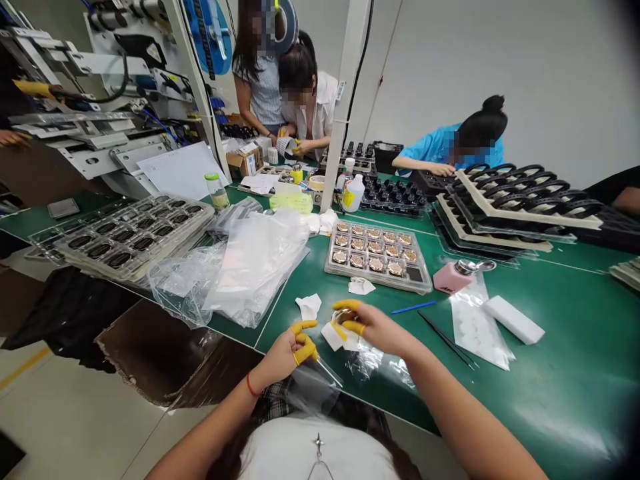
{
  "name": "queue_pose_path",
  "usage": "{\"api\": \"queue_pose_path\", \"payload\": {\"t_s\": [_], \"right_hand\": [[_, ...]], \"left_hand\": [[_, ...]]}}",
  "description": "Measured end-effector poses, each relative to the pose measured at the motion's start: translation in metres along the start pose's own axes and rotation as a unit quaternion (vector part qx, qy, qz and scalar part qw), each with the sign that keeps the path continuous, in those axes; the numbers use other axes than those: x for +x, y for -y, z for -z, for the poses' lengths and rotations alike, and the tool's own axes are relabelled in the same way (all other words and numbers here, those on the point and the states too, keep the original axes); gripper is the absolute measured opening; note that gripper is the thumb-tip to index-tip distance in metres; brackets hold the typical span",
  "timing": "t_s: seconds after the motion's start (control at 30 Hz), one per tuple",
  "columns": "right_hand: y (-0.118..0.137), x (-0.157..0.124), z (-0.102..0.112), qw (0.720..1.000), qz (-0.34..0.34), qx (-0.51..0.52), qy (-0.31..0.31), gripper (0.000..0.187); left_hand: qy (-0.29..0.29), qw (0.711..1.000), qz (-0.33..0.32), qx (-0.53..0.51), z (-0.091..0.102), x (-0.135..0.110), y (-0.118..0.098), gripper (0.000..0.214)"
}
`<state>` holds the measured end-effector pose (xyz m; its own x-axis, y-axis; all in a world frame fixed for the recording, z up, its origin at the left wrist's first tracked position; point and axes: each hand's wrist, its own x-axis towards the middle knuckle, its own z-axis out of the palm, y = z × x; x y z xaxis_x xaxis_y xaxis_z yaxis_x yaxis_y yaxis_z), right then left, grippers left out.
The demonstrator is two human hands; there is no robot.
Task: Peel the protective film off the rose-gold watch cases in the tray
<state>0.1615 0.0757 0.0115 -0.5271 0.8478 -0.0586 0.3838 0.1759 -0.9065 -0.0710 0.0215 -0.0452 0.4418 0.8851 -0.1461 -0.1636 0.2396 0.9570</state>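
My right hand (375, 325), with yellow finger cots, is curled around a small round metallic piece like a watch case (344, 315), its lower part hidden by the fingers. To its left, my left hand (293, 350) also wears yellow cots and has its fingers bent together. A thin pale stick (330, 372) runs from it toward the table's front edge. White wipes lie about the hands: one wipe (309, 307) behind the left hand and another wipe (333, 337) under the right. Clear plastic film (367, 363) lies beneath. Beyond is a clear tray (325, 270) of round gold-coloured watch pieces.
A blue stick (413, 308), black tweezers (447, 341), a white block (514, 320) and a pink pump bottle (453, 277) lie to the right. Stacked trays (520, 200) stand behind them. Plastic bags (255, 267) and more trays (135, 233) occupy the left. Several people work across the table.
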Motion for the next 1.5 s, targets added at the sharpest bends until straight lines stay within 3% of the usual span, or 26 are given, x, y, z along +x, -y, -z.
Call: {"api": "queue_pose_path", "payload": {"t_s": [0.07,0.13,0.23,0.3,0.37,0.43,0.5,0.6,0.7,0.8,0.87,0.97,1.07,1.17,1.23,1.37,1.5], "right_hand": [[0.01,-0.002,-0.031,0.993,-0.03,0.087,0.079,0.045],[0.014,-0.001,-0.052,0.984,-0.067,0.138,0.093,0.056],[0.012,0.006,-0.069,0.967,-0.104,0.205,0.114,0.065],[0.009,0.016,-0.071,0.958,-0.119,0.231,0.123,0.066],[0.004,0.03,-0.071,0.972,-0.12,0.188,0.078,0.053],[-0.002,0.045,-0.069,0.994,-0.092,0.057,-0.028,0.036],[-0.009,0.057,-0.07,0.986,-0.054,-0.087,-0.133,0.021],[-0.016,0.066,-0.067,0.969,-0.036,-0.163,-0.182,0.012],[-0.019,0.061,-0.038,0.966,-0.05,-0.147,-0.206,0.012],[-0.02,0.035,0.027,0.948,-0.083,-0.134,-0.277,0.011],[-0.022,0.006,0.083,0.918,-0.118,-0.143,-0.352,0.019],[-0.026,-0.038,0.158,0.85,-0.191,-0.191,-0.452,0.028],[-0.034,-0.064,0.204,0.789,-0.264,-0.259,-0.49,0.025],[-0.044,-0.063,0.22,0.754,-0.312,-0.329,-0.476,0.024],[-0.051,-0.054,0.221,0.746,-0.327,-0.367,-0.45,0.022],[-0.06,-0.039,0.222,0.749,-0.34,-0.412,-0.392,0.015],[-0.06,-0.042,0.229,0.763,-0.342,-0.426,-0.345,0.012]], "left_hand": [[0.037,0.999,-0.014,-0.025,-0.001,-0.005,-0.002,0.062],[0.078,0.995,-0.007,-0.055,-0.001,-0.011,-0.004,0.064],[0.112,0.989,0.017,-0.089,0.005,-0.02,-0.005,0.068],[0.101,0.989,0.018,-0.102,0.01,-0.024,-0.002,0.068],[0.065,0.993,0.013,-0.099,0.016,-0.026,0.003,0.064],[0.03,0.995,0.009,-0.091,0.02,-0.027,0.008,0.059],[0.002,0.996,0.001,-0.094,0.022,-0.026,0.009,0.058],[-0.028,0.995,0.015,-0.096,0.024,-0.021,0.008,0.06],[-0.056,0.994,0.053,-0.083,0.026,-0.009,0.011,0.068],[-0.063,0.991,0.076,-0.091,0.029,0.005,0.022,0.075],[-0.052,0.99,0.082,-0.099,0.03,0.013,0.031,0.073],[-0.036,0.991,0.078,-0.099,0.028,0.019,0.039,0.066],[-0.028,0.992,0.078,-0.093,0.025,0.022,0.039,0.064],[-0.023,0.992,0.083,-0.089,0.022,0.022,0.037,0.064],[-0.018,0.993,0.078,-0.086,0.021,0.021,0.035,0.063],[-0.009,0.994,0.073,-0.075,0.021,0.017,0.034,0.064],[0.001,0.995,0.066,-0.073,0.02,0.015,0.031,0.063]]}}
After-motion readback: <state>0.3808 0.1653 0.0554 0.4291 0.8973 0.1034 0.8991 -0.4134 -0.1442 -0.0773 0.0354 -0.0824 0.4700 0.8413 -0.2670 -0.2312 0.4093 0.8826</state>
